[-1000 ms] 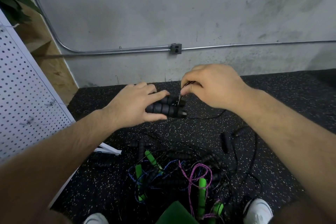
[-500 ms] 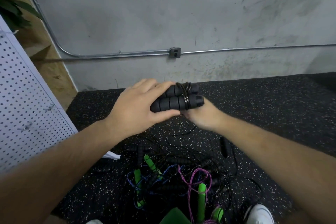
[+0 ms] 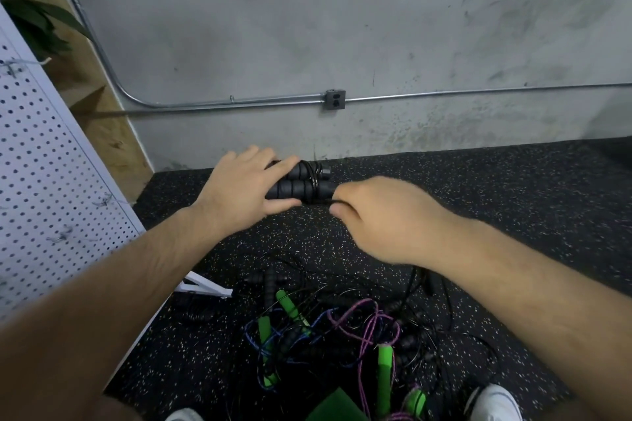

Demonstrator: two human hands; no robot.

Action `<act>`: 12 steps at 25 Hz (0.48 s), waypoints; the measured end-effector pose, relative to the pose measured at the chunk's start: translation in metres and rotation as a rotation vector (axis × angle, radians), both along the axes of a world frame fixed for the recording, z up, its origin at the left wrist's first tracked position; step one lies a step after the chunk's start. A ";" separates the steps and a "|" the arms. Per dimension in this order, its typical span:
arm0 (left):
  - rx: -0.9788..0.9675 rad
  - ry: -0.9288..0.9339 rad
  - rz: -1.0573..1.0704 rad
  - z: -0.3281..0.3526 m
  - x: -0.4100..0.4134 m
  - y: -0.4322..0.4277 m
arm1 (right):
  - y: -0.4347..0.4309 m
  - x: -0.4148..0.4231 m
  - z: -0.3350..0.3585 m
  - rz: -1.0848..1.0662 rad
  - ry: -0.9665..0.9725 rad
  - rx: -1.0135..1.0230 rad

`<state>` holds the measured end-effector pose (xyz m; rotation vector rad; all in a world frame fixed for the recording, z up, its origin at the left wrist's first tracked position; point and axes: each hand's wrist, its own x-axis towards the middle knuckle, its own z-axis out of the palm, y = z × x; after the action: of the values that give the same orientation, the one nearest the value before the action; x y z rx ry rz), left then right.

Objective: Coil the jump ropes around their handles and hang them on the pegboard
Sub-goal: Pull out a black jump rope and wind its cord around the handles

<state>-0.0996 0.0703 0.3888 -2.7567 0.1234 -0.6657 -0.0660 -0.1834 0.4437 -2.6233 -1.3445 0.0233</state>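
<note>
**Cord wrapped at the free end of the handles, right hand at that end**

The left hand (image 3: 244,190) gripped two black handles (image 3: 294,189) side by side, fingers over the top and thumb underneath. It held them in the air above the far edge of the mat (image 3: 513,202), close to the wall (image 3: 342,27). Their long axis ran left to right, roughly along the wall, with the capped ends sticking out to the right of the grip. A few turns of thin black cord (image 3: 314,178) circled both handles near those ends.

The right hand (image 3: 379,215) sat just beside the caps, its fingers curled and pinching the cord where it left the wraps. The free end was therefore on the right hand's side, so the next turns would likely go around the short axis there. The slack trailed down toward the pile of ropes (image 3: 342,328) at the near edge of the mat. The pegboard (image 3: 44,164) stood along the left edge, nearer the left hand.
</note>
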 end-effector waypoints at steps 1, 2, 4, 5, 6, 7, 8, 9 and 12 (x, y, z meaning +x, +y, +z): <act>0.001 0.016 -0.040 -0.001 -0.001 -0.004 | -0.003 0.002 0.007 0.002 -0.125 -0.003; -0.002 0.038 -0.080 -0.001 -0.002 -0.008 | -0.005 0.007 0.012 0.011 -0.221 0.012; -0.013 0.112 -0.144 -0.002 -0.005 -0.018 | -0.009 0.021 0.017 0.023 -0.296 0.053; -0.021 0.150 -0.170 -0.002 -0.008 -0.023 | -0.011 0.028 0.018 0.030 -0.293 0.077; -0.033 0.176 -0.197 -0.003 -0.010 -0.029 | -0.012 0.035 0.018 0.038 -0.276 0.099; -0.050 0.189 -0.225 -0.003 -0.013 -0.035 | -0.013 0.042 0.017 0.044 -0.258 0.114; -0.072 0.195 -0.253 -0.002 -0.016 -0.042 | -0.014 0.049 0.014 0.052 -0.242 0.126; -0.098 0.197 -0.279 -0.001 -0.018 -0.047 | -0.015 0.056 0.011 0.057 -0.212 0.141; -0.185 0.177 -0.350 0.005 -0.025 -0.060 | -0.016 0.073 -0.002 0.042 0.034 0.219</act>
<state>-0.1244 0.0106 0.3936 -3.0005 0.6236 -0.5356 0.0075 -0.1996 0.4421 -2.4031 -1.3108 -0.0694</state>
